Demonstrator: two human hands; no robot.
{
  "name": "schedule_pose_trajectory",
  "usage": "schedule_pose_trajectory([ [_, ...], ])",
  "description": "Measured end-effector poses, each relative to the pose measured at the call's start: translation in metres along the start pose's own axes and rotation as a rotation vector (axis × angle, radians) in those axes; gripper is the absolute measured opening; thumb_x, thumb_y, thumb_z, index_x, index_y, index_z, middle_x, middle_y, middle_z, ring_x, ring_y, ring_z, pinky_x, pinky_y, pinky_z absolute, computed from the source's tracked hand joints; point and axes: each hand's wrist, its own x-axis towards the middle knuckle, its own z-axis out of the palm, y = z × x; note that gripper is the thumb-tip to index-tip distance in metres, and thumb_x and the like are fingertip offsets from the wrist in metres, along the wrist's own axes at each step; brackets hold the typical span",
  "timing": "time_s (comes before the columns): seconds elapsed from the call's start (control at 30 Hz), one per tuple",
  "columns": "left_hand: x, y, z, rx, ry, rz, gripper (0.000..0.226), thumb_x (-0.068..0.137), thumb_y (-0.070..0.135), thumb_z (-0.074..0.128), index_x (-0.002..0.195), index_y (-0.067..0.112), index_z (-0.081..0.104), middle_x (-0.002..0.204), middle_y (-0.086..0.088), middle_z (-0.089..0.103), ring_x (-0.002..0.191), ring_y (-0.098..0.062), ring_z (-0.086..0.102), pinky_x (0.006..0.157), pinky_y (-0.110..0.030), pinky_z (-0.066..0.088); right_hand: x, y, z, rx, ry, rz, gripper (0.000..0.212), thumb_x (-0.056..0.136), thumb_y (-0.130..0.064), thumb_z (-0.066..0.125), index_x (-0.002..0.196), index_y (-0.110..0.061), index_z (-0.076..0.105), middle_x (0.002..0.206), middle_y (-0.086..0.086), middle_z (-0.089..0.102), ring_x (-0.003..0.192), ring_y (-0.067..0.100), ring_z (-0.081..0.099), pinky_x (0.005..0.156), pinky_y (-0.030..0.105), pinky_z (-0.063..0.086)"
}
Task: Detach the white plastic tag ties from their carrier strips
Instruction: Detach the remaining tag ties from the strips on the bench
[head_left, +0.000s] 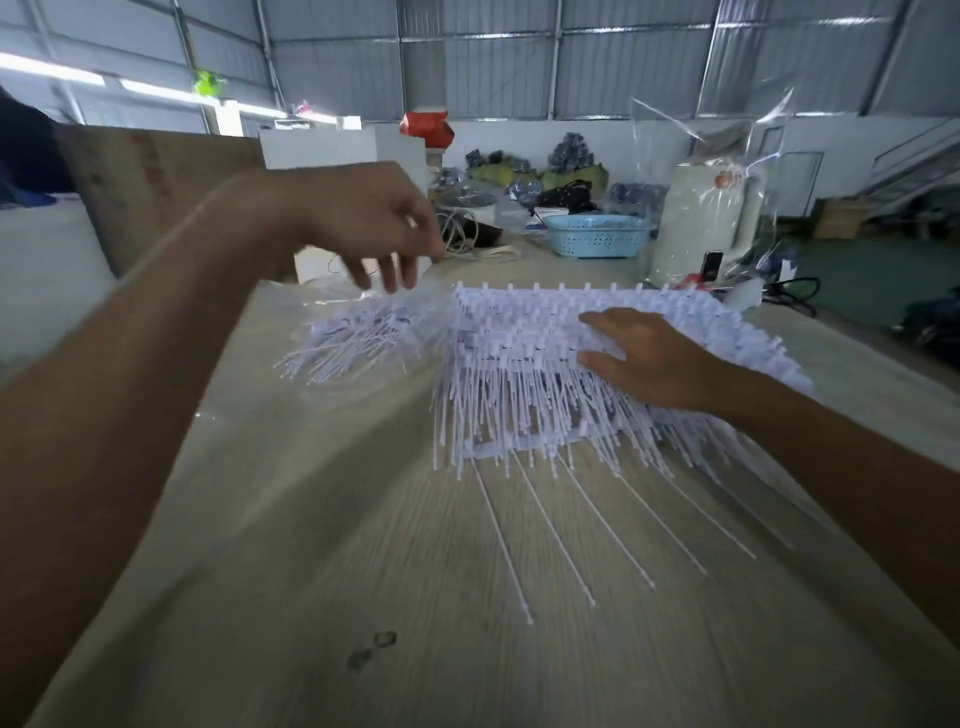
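Right hand (657, 358) flat on tie strips (519, 332), wooden table (337, 545), seemingly warehouse

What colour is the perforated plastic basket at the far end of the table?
Light blue; the basket shows in the head view, the only view here, beyond both hands.

Two bare forearms show, one entering from about 8 o'clock and the other from about 4 o'clock, and no sleeve, cuff or glove shows on either up to the picture's edge. The left hand (371, 218) and the right hand (657, 358) carry no ring, watch or band that can be made out. The left fingertips are blurred.
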Motion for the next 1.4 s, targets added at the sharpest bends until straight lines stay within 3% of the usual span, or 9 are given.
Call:
schedule_pose_trajectory([
  [0.13, 0.057, 0.023, 0.061, 0.184, 0.202, 0.161, 0.023, 0.101, 0.021, 0.057, 0.115, 0.010, 0.072, 0.112, -0.008, 0.073, 0.093, -0.021, 0.068, 0.076, -0.026, 0.050, -0.012, 0.012, 0.015, -0.103, -0.084, 0.069, 0.064, 0.102, -0.055, 0.041, 0.157, -0.023, 0.029, 0.167, 0.006, 0.016, 0.152, 0.028, 0.017, 0.122, 0.045, 0.020],
  [0.27, 0.097, 0.009, 0.124, 0.348, -0.026, 0.065, 0.041, 0.104, 0.023, 0.050, 0.140, 0.003, 0.054, 0.149, -0.014, 0.049, 0.133, -0.029, 0.048, 0.106, -0.030, 0.037, -0.016, 0.015, 0.019, -0.101, -0.007, 0.035, 0.053, 0.105, -0.048, 0.036, 0.154, -0.026, 0.037, 0.165, 0.005, 0.022, 0.148, 0.031, 0.027, 0.118, 0.048, 0.028],
  [0.43, 0.106, -0.008, 0.144, 0.266, 0.100, 0.108, 0.021, 0.098, 0.015, 0.058, 0.110, 0.009, 0.074, 0.115, -0.007, 0.070, 0.103, -0.023, 0.063, 0.083, -0.025, 0.042, -0.001, 0.027, 0.007, -0.023, 0.163, -0.031, 0.033, 0.105, -0.023, 0.044, 0.129, -0.012, 0.064, 0.133, 0.016, 0.060, 0.125, 0.036, 0.051, 0.103, 0.050, 0.042],
  [0.67, 0.101, -0.005, 0.148, 0.183, 0.188, 0.118, 0.017, 0.091, 0.012, 0.062, 0.103, 0.018, 0.072, 0.087, 0.002, 0.063, 0.085, -0.017, 0.059, 0.077, -0.027, 0.045, 0.023, 0.029, 0.005, -0.067, 0.039, 0.119, 0.039, 0.107, -0.029, 0.036, 0.136, -0.014, 0.056, 0.142, 0.016, 0.053, 0.132, 0.036, 0.045, 0.105, 0.051, 0.042],
  [0.83, 0.095, 0.002, 0.139, -0.014, 0.264, 0.136, 0.021, 0.087, 0.004, 0.067, 0.105, 0.014, 0.073, 0.088, -0.001, 0.061, 0.083, -0.014, 0.056, 0.067, -0.015, 0.041, 0.027, 0.029, -0.005, -0.032, 0.189, 0.115, 0.035, 0.105, -0.028, 0.047, 0.133, -0.015, 0.063, 0.134, 0.016, 0.056, 0.131, 0.035, 0.043, 0.107, 0.050, 0.040],
  [1.07, 0.092, 0.023, 0.113, -0.172, 0.323, 0.162, 0.010, 0.091, 0.025, 0.071, 0.099, 0.020, 0.075, 0.106, -0.002, 0.073, 0.099, -0.019, 0.066, 0.097, -0.036, 0.052, 0.033, 0.027, -0.043, 0.009, 0.285, 0.085, 0.019, 0.096, -0.031, 0.062, 0.109, -0.018, 0.062, 0.119, 0.013, 0.059, 0.124, 0.034, 0.046, 0.109, 0.046, 0.036],
  [1.17, 0.091, 0.018, 0.108, 0.022, 0.324, 0.057, 0.027, 0.093, 0.046, 0.065, 0.108, 0.025, 0.072, 0.120, 0.004, 0.069, 0.113, -0.020, 0.061, 0.105, -0.046, 0.044, 0.034, 0.020, -0.054, -0.006, 0.267, 0.090, 0.020, 0.096, -0.029, 0.061, 0.111, -0.016, 0.059, 0.122, 0.012, 0.059, 0.120, 0.032, 0.050, 0.105, 0.047, 0.040],
  [1.23, 0.089, 0.011, 0.108, 0.016, 0.340, 0.041, 0.029, 0.094, 0.043, 0.065, 0.111, 0.020, 0.072, 0.121, -0.001, 0.068, 0.107, -0.018, 0.060, 0.097, -0.036, 0.045, 0.031, 0.016, -0.059, 0.030, 0.266, 0.086, 0.022, 0.098, -0.028, 0.061, 0.116, -0.015, 0.059, 0.124, 0.009, 0.061, 0.116, 0.030, 0.055, 0.102, 0.047, 0.044],
  [1.4, 0.070, 0.010, 0.094, -0.367, 0.373, 0.158, 0.006, 0.093, 0.016, 0.070, 0.091, 0.020, 0.074, 0.082, 0.010, 0.071, 0.070, 0.003, 0.061, 0.062, -0.017, 0.047, 0.018, 0.009, -0.076, 0.083, 0.236, 0.007, 0.025, 0.100, -0.035, 0.057, 0.113, -0.016, 0.067, 0.109, 0.008, 0.067, 0.098, 0.028, 0.061, 0.097, 0.046, 0.046],
])
